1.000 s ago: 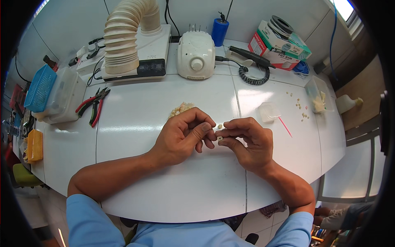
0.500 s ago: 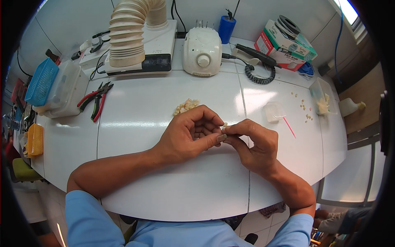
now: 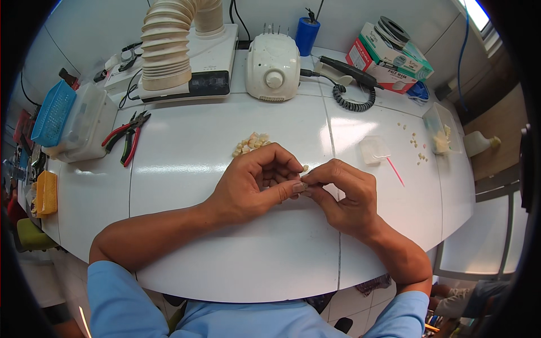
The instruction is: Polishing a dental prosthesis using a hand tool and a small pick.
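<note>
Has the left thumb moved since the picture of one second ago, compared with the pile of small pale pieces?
Yes. Against the pile of small pale pieces, the left thumb is now farther right and nearer the person.

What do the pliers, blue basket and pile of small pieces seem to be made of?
Pliers: probably steel, from dull dark heads; red grips look plastic. Blue basket: likely smooth moulded plastic, given regular holes. Pile of small pieces: perhaps stone or shell, from uneven cream shades; finish unclear.
</note>
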